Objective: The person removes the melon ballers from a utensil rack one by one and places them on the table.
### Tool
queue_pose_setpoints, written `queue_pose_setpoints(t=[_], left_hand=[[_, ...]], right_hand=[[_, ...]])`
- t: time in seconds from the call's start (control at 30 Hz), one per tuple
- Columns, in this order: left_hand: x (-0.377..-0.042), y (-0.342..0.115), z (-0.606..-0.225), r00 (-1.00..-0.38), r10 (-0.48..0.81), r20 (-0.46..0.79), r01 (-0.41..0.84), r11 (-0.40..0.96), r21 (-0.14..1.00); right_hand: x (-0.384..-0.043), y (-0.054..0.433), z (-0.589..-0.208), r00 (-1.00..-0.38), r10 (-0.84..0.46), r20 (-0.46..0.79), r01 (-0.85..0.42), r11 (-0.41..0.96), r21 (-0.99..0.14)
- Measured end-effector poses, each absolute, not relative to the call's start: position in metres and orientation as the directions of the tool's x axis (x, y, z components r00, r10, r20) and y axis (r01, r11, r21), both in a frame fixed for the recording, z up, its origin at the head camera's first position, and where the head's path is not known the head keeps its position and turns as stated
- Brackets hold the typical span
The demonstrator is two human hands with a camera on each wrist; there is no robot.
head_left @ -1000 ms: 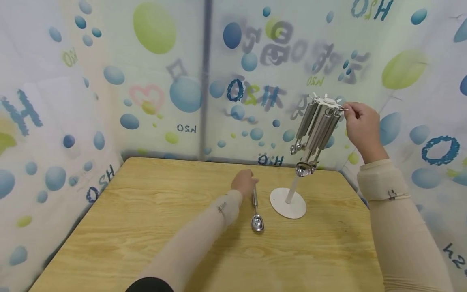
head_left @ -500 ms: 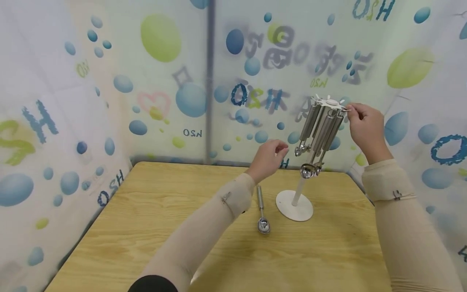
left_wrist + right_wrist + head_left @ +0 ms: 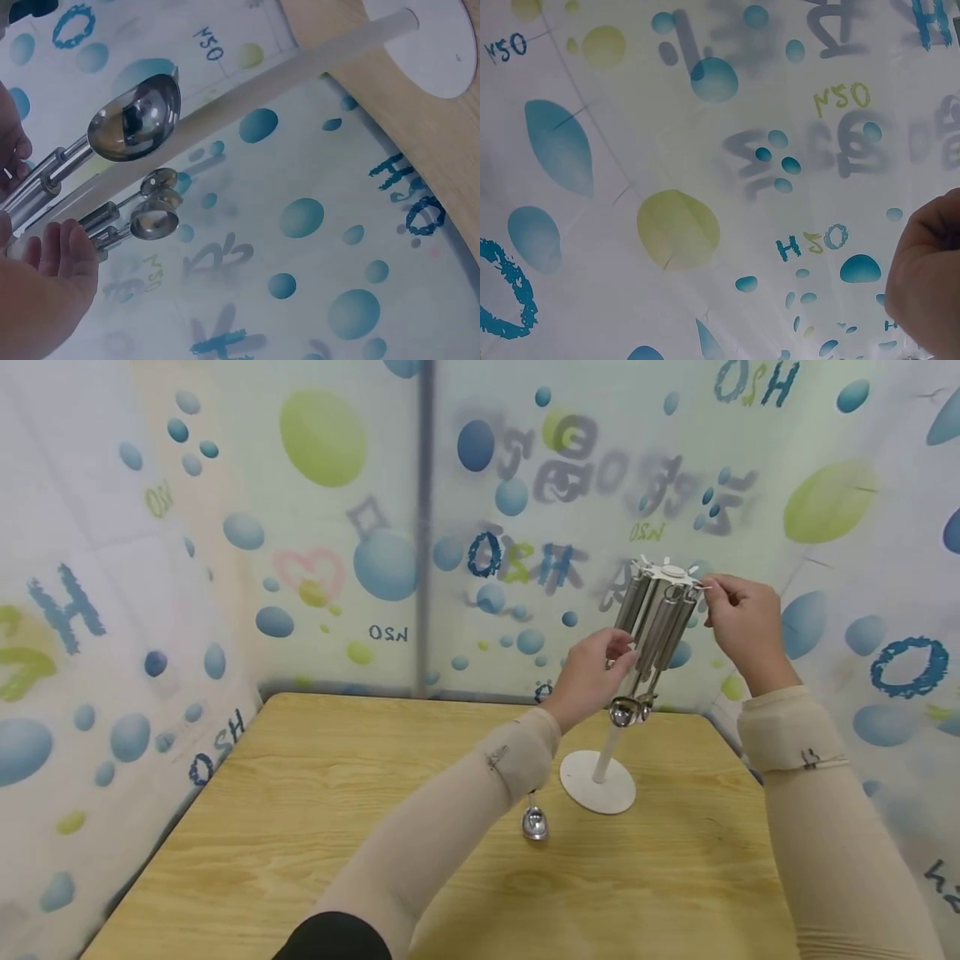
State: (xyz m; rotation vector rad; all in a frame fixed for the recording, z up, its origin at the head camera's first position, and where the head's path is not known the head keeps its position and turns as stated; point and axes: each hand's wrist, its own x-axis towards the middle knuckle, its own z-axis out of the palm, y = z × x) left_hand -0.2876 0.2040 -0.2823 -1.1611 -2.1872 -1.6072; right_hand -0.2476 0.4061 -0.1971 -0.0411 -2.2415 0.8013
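A white stand (image 3: 597,782) bears several metal ice cream scoops (image 3: 660,627), which hang bowl-down from its star-shaped top (image 3: 672,573). My right hand (image 3: 745,618) pinches the right edge of that top between thumb and fingers; in the right wrist view only part of the right hand (image 3: 930,274) shows. On the left, my left hand (image 3: 592,672) is beside the hanging handles with its fingers loosely bent. The left wrist view has the left hand (image 3: 56,281) close to a large scoop (image 3: 139,120) and smaller ones; I cannot tell whether it touches them.
Another ice cream scoop (image 3: 534,824) lies on the wooden table (image 3: 300,827), its handle hidden behind my left forearm. The stand's round base rests on the table to the right of it. Printed curtains (image 3: 322,635) enclose the table's back and sides.
My left hand has risen from above the loose scoop's handle and moved right to the hanging scoops. My right hand keeps its hold on the stand's top.
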Motion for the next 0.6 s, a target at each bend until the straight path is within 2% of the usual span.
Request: queue_pose_setpoints(t=[0.1,0.37,0.6], left_hand=[[-0.287,0.21,-0.278,-0.672,0.47,0.572,0.68,0.087,0.728],[-0.288,0.224,-0.268,-0.738,0.463,0.49,0.563,0.024,0.826],[-0.283,0.236,-0.263,-0.756,0.375,0.536,0.562,-0.047,0.826]], right_hand=[[-0.249,0.405,-0.197,-0.724,0.264,0.638,-0.207,0.799,-0.565],[-0.25,0.404,-0.198,-0.725,0.283,0.628,-0.194,0.791,-0.58],[-0.252,0.405,-0.198,-0.71,0.278,0.647,-0.201,0.8,-0.565]])
